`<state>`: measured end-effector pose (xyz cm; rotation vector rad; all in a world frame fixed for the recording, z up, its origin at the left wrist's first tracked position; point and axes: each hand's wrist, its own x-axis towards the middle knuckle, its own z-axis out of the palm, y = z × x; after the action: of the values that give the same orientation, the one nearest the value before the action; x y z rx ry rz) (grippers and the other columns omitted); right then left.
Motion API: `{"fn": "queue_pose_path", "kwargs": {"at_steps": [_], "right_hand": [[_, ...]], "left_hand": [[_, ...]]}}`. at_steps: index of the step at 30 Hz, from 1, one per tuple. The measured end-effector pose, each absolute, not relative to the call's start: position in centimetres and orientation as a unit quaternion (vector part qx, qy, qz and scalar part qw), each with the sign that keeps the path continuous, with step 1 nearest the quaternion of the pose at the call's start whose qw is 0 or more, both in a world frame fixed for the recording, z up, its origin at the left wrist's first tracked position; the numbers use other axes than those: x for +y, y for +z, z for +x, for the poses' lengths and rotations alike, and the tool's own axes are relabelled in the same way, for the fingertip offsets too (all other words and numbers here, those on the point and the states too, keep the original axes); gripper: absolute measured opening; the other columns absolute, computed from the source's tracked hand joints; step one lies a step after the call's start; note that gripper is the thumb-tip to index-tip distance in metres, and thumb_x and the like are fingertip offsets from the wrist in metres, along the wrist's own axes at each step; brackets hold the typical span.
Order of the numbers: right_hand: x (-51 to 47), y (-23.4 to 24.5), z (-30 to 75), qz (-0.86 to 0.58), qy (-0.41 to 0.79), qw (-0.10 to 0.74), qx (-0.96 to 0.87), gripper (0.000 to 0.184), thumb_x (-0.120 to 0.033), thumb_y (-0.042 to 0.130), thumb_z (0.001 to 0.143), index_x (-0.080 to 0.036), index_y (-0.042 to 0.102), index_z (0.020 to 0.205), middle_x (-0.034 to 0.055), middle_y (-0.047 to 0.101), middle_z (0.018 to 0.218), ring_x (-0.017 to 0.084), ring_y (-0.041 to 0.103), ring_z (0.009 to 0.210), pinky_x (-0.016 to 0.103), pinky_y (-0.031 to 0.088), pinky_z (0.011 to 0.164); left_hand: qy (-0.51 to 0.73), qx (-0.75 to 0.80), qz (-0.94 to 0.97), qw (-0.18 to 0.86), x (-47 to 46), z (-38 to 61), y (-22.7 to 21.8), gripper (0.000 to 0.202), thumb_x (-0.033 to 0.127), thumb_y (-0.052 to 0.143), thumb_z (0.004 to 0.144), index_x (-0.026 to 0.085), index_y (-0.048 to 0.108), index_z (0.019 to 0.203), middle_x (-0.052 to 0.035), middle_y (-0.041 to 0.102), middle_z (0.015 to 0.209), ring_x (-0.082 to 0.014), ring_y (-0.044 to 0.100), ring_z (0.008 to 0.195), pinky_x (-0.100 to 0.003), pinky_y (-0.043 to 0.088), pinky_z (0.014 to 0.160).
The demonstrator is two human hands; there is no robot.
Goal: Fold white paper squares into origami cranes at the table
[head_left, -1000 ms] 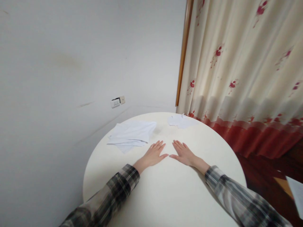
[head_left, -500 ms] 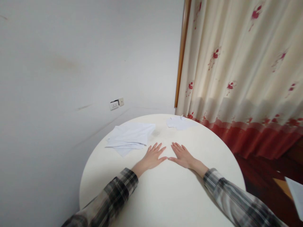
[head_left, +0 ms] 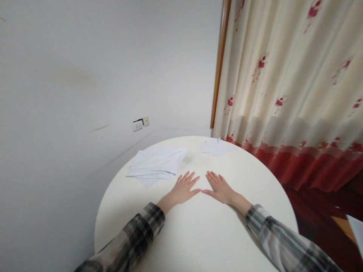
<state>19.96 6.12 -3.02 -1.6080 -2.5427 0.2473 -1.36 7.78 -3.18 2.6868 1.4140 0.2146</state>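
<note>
Both hands lie flat, palms down, on a round cream table [head_left: 198, 241]. My left hand [head_left: 183, 187] has its fingers spread and holds nothing; its thumb tip nearly meets the thumb of my right hand [head_left: 219, 187], which is also spread flat and empty. A loose stack of white paper sheets [head_left: 155, 163] lies just beyond and left of my left hand, close to its fingertips. A smaller crumpled white piece of paper [head_left: 215, 147] lies at the table's far edge, beyond my right hand. Plaid sleeves cover both forearms.
A white wall with a socket [head_left: 138, 124] stands left and behind the table. A cream curtain with red flowers and red hem [head_left: 289, 113] hangs at right beside a wooden frame [head_left: 219, 64]. Dark floor lies at lower right, with a white sheet [head_left: 357, 230] at the frame edge.
The view shifted slightly with the head. Both hands have stayed flat on the table in the same place.
</note>
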Motion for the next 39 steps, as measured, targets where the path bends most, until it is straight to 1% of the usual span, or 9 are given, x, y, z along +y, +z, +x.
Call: {"fn": "queue_pose_path", "kwargs": {"at_steps": [5,11,19,31,39], "right_hand": [[6.1,-2.9,19.9,-0.529,0.081,0.063,-0.842,0.084,-0.068,0.014,0.08,-0.012,0.013,0.142,0.0092,0.009,0.148,0.023,0.004,0.137,0.044,0.007,0.11],[5.8,-2.4,19.8,-0.533,0.085,0.063,-0.839,0.088,-0.072,0.014,0.078,-0.01,0.015,0.141,0.01,0.009,0.148,0.023,0.005,0.137,0.044,0.007,0.11],[5.5,-2.1,19.7,-0.531,0.09,0.066,-0.84,0.086,-0.07,0.014,0.079,-0.011,0.016,0.141,0.0096,0.009,0.148,0.023,0.006,0.137,0.044,0.007,0.11],[5.7,-2.3,19.9,-0.528,0.093,0.069,-0.841,0.083,-0.069,0.015,0.08,-0.012,0.014,0.142,0.0087,0.008,0.148,0.023,0.005,0.137,0.044,0.006,0.11],[5.6,-2.0,19.8,-0.531,0.092,0.066,-0.84,0.085,-0.069,0.014,0.079,-0.012,0.015,0.141,0.0097,0.009,0.148,0.023,0.006,0.137,0.044,0.007,0.11]], "left_hand": [[0.071,0.464,0.882,0.051,7.7,-1.4,-3.1,0.067,0.066,0.02,0.081,0.031,0.025,0.138,-0.0037,0.017,0.148,-0.0272,0.01,0.136,-0.052,0.012,0.107],[0.074,0.462,0.882,0.052,7.8,-1.4,-3.2,0.066,0.066,0.021,0.081,0.031,0.026,0.137,-0.0034,0.018,0.148,-0.0271,0.01,0.136,-0.051,0.012,0.107],[0.065,0.465,0.882,0.046,7.8,-1.4,-3.1,0.067,0.066,0.019,0.081,0.03,0.026,0.138,-0.0039,0.017,0.148,-0.0269,0.01,0.136,-0.051,0.012,0.107],[0.076,0.461,0.883,0.045,7.7,-1.5,-3.0,0.065,0.064,0.022,0.082,0.031,0.026,0.137,-0.0049,0.019,0.148,-0.0269,0.011,0.136,-0.052,0.013,0.107],[0.065,0.464,0.882,0.05,7.6,-1.3,-2.7,0.066,0.065,0.02,0.082,0.03,0.026,0.137,-0.0049,0.018,0.148,-0.0269,0.011,0.136,-0.052,0.013,0.107]]}}
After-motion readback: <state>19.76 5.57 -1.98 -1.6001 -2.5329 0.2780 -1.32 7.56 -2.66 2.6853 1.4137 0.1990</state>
